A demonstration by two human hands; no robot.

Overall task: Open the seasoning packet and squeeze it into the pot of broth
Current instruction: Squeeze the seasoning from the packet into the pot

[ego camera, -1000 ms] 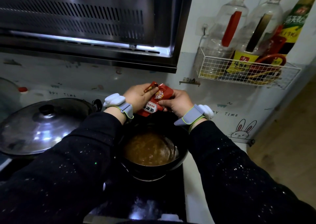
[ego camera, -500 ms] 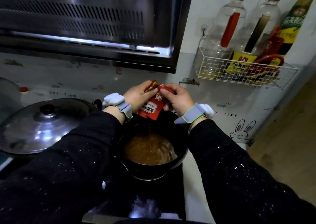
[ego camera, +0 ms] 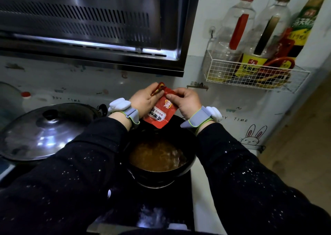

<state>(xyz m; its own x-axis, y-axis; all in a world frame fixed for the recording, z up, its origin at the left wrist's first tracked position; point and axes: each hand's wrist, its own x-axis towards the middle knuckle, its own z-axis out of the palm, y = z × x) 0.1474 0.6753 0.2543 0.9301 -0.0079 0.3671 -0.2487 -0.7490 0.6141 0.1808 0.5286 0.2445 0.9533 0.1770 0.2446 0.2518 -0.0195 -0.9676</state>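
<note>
A red seasoning packet [ego camera: 160, 112] hangs upside down over the far rim of a black pot [ego camera: 184, 171] that holds brown broth [ego camera: 157, 156]. My left hand [ego camera: 143, 101] grips the packet's upper left corner, with a torn strip sticking up between its fingers. My right hand [ego camera: 184, 101] pinches the packet's upper right edge. The packet's lower end points down toward the broth. Both wrists wear grey bands with white modules.
A steel-lidded wok [ego camera: 43, 132] sits on the left burner. A range hood [ego camera: 93, 25] hangs above. On the right wall a white wire rack [ego camera: 254, 77] holds several bottles. The pot stands on a black cooktop [ego camera: 161, 208].
The packet has gone from crumpled between my hands to flat and hanging lower over the pot. My right hand has shifted to its top right edge.
</note>
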